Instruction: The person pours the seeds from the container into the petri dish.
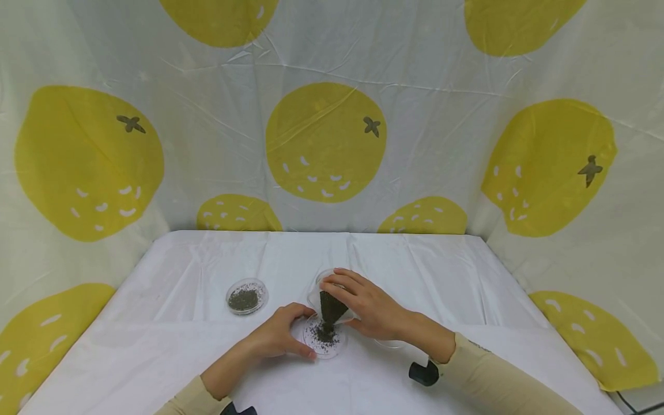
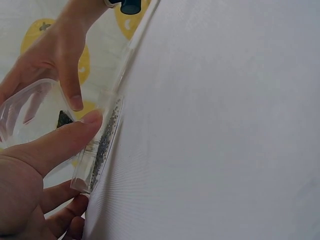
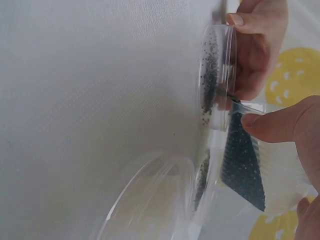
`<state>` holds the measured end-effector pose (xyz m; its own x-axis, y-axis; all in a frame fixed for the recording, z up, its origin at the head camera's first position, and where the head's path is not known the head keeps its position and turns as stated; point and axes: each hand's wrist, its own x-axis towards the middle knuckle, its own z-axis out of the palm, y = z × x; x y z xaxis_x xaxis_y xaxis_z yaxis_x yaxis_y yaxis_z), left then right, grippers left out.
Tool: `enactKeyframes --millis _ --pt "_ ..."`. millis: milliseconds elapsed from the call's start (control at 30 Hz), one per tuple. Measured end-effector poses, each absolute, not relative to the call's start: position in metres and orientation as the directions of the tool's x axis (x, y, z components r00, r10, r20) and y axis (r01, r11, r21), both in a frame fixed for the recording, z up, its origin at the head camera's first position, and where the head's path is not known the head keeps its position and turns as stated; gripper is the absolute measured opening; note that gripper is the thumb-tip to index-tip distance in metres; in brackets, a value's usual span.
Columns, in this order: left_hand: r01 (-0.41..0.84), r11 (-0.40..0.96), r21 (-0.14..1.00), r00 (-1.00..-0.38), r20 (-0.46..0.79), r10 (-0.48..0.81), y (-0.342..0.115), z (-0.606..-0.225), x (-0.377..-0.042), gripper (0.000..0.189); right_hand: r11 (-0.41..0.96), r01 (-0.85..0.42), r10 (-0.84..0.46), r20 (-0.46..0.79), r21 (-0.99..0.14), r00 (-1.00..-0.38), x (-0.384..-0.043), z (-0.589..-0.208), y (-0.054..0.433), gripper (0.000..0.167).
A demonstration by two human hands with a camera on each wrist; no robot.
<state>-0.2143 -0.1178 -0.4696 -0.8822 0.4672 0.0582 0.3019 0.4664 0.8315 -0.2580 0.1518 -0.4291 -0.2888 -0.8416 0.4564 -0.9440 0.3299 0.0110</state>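
My right hand [image 1: 376,308] grips a clear plastic cup [image 3: 282,165] and holds it tilted, mouth down. Dark, soil-like grains [image 1: 331,306] fill the cup's lower side and spill from its lip onto a petri dish [image 1: 337,350]. A dark heap, with specks scattered around it, lies in that dish. Thumb on the near side and fingers on the far side, my left hand [image 1: 280,334] holds the dish by its rim on the table. In the left wrist view, the left thumb [image 2: 75,137] lies along the dish's upper edge.
Another petri dish [image 1: 263,295] with dark grains stands to the left. Behind the cup is a clear dish [image 1: 313,297], partly hidden by the right hand. A clear round dish or lid [image 3: 120,210] lies beneath the right wrist. White cloth [image 1: 197,346] covers the table; a lemon-print curtain [image 1: 430,150] surrounds it.
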Motion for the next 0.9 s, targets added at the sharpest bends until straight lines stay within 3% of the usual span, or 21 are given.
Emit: enactKeyframes --millis 567,767,900 --pt "0.316 0.471 0.823 -0.88 0.069 0.47 -0.1186 -0.4703 -0.215 0.08 0.325 -0.945 -0.851 0.445 0.033 -0.278 -0.259 -0.4299 0.1516 0.103" --pt "0.305 0.47 0.828 -0.884 0.063 0.463 -0.1178 -0.4689 -0.2135 0.079 0.333 -0.943 -0.842 0.451 0.002 -0.296 -0.2579 -0.4286 0.1496 0.1" --pt "0.301 0.47 0.83 -0.886 0.06 0.461 -0.1175 -0.4684 -0.2132 0.08 0.353 -0.932 -0.817 0.461 -0.076 -0.347 -0.2564 -0.4279 0.1504 0.098"
